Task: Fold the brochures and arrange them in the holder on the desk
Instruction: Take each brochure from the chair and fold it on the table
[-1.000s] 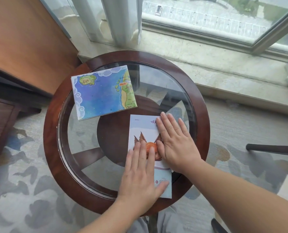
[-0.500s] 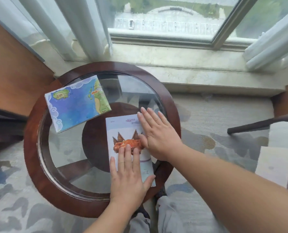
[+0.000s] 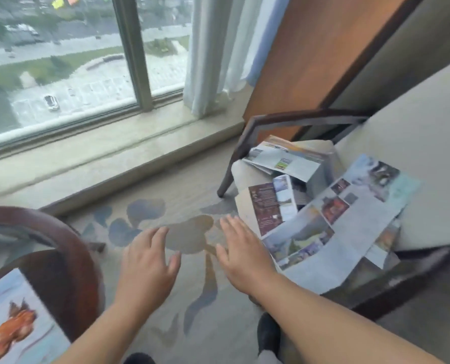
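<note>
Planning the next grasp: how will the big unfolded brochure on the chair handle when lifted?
Likely floppy: the large unfolded white photo-printed brochure is a thin, creased sheet, so it should sag along its folds. Probably light; it may slide off the cream chair cushion, since its near corner seems past the edge.

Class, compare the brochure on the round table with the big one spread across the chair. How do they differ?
The table brochure is folded to one panel; the chair brochure lies unfolded, many panels showing. The table brochure shows one big orange picture; the chair brochure carries many small photos. The table brochure lies flat on the table; the chair brochure rests on other leaflets. Both are colour-printed paper.
</note>
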{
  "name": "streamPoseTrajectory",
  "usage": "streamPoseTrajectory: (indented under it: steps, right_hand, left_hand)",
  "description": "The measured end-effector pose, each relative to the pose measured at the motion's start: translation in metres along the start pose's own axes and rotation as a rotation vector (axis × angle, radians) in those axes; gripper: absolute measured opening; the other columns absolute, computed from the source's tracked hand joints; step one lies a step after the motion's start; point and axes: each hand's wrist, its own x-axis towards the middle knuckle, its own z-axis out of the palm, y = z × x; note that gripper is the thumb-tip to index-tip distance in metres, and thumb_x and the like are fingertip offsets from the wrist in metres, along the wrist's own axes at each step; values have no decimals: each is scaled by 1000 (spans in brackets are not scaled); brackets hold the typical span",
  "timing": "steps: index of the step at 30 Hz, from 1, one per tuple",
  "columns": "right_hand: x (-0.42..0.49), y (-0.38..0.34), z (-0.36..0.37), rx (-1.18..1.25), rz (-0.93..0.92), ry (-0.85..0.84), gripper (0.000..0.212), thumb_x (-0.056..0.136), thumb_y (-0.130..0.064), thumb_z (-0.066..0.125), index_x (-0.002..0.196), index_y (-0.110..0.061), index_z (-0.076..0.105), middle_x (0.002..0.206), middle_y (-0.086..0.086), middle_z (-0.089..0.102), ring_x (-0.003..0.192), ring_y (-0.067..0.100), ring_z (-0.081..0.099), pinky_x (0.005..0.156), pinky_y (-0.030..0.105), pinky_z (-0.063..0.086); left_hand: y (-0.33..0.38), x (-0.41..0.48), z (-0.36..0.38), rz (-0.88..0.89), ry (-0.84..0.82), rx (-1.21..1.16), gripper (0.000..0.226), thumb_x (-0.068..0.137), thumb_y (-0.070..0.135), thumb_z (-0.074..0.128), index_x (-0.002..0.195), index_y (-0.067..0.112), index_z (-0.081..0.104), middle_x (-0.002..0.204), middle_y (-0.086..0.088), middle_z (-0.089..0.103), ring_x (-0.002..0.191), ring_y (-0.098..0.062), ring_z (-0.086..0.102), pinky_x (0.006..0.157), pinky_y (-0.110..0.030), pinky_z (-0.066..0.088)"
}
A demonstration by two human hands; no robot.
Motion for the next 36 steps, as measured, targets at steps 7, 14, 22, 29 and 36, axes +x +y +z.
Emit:
streamPoseTrajectory:
  steps: [7,14,22,29,36]
  right_hand:
    - [-10,136,-39,82,10,49,60,102,-41,29,155,-17,16,164,0,10,150,13,2,119,30,4]
    - [-20,259,-77,176,25,28,60,102,-39,32,155,-18,16,164,-1,10,150,12,2,119,30,8]
    - [-36,367,-72,160,185,-11,61,102,-42,30,156,-20,13,164,-3,8,150,12,3,119,31,12]
    - [-37,382,-32,178,170,-84,62,102,-42,31,156,-19,13,164,-4,9,150,11,4,118,29,10]
    - [-36,371,-18,192,122,-120,63,101,-42,35,156,-17,15,164,-2,10,150,12,5,119,30,12]
  left_hand:
    - [163,32,69,100,-15,-12,52,90,39,56,136,17,49,134,-2,50,125,-25,47,103,-42,34]
    - [275,51,128,76,-96,31,57,91,41,55,142,18,43,137,-2,48,128,-23,43,103,-38,33]
    - [311,72,200,-34,-316,60,61,94,47,46,147,22,28,140,-4,44,125,-25,43,99,-40,38]
    - [301,97,230,-209,-288,32,62,93,45,48,146,19,29,142,-7,39,128,-30,40,102,-46,38]
    - [293,98,231,-367,-323,-120,34,92,38,49,118,18,46,115,-2,42,100,-22,52,83,-39,48]
